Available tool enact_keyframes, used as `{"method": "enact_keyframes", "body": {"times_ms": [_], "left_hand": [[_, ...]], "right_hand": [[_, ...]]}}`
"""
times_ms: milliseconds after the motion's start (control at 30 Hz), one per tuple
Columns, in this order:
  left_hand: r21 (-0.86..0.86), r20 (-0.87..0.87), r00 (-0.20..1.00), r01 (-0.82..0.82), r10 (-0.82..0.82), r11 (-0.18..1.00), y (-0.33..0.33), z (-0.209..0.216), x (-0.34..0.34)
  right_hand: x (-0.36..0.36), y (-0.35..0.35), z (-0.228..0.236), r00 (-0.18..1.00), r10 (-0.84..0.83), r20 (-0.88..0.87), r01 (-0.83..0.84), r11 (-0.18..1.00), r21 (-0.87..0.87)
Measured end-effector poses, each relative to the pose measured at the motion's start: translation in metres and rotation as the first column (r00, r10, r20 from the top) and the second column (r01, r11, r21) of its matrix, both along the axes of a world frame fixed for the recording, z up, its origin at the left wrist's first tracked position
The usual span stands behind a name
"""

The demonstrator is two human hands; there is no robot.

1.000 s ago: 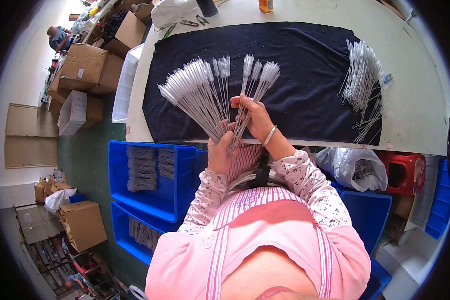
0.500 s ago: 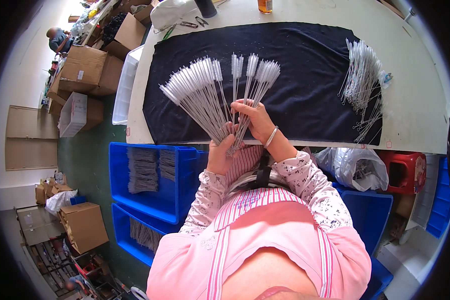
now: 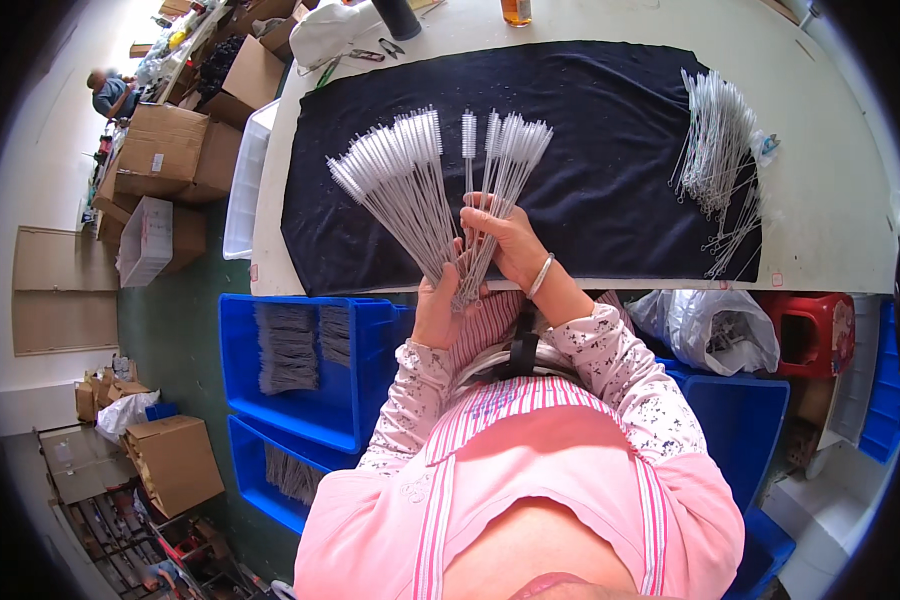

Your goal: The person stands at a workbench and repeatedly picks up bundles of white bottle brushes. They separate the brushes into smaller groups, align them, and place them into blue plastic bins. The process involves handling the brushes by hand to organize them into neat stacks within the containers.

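Note:
A fanned bundle of thin wire-handled brushes (image 3: 395, 150) with white bristle heads spreads up and to the left from my left hand (image 3: 438, 308), which is closed round the handle ends. My right hand (image 3: 503, 235) is closed on the handles of a smaller group of the same brushes (image 3: 518, 140). One brush (image 3: 469, 135) stands apart between the two groups, its handle running down to my right fingertips. Both hands are close together above the near edge of a dark cloth (image 3: 610, 200). The lower handle ends are partly hidden by my fingers.
More wire brushes (image 3: 718, 140) lie piled on the cloth's right side. A dark cylinder (image 3: 398, 18), a bottle (image 3: 516, 12) and small snips (image 3: 390, 47) sit at the table's far side. Blue bins (image 3: 345, 420) with brushes stand below left; a red stool (image 3: 810, 335) is at right.
The group in my right hand has drawn closer together, leaving one brush standing alone instead of a pair. The left bundle is slightly narrower. The whole view has shifted a little.

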State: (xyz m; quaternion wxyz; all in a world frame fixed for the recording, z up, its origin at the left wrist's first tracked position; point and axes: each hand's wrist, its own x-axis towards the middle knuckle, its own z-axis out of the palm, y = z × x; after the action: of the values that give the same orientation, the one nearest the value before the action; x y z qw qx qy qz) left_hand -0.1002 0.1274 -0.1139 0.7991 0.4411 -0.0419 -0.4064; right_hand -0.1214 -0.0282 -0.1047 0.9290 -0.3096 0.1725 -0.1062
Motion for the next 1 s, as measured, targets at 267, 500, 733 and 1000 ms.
{"method": "enact_keyframes", "body": {"times_ms": [267,500,733,1000], "left_hand": [[0.119,0.059,0.997,-0.061,0.055,0.991,-0.008,0.003,-0.005],[0.122,0.082,0.988,-0.142,0.132,0.982,-0.015,-0.001,-0.01],[0.052,0.007,0.989,-0.15,0.15,0.987,-0.014,0.004,-0.011],[0.042,-0.029,0.99,-0.135,0.136,0.99,-0.01,0.0,-0.012]], "right_hand": [[0.003,-0.004,-0.014,1.0,0.021,-0.002,-0.021,1.0,0.014],[0.004,-0.009,-0.016,0.999,0.01,0.048,-0.016,0.992,0.125],[0.006,-0.008,-0.018,0.999,0.023,0.045,-0.029,0.988,0.148],[0.008,-0.006,-0.015,0.993,0.077,0.094,-0.09,0.986,0.139]]}}
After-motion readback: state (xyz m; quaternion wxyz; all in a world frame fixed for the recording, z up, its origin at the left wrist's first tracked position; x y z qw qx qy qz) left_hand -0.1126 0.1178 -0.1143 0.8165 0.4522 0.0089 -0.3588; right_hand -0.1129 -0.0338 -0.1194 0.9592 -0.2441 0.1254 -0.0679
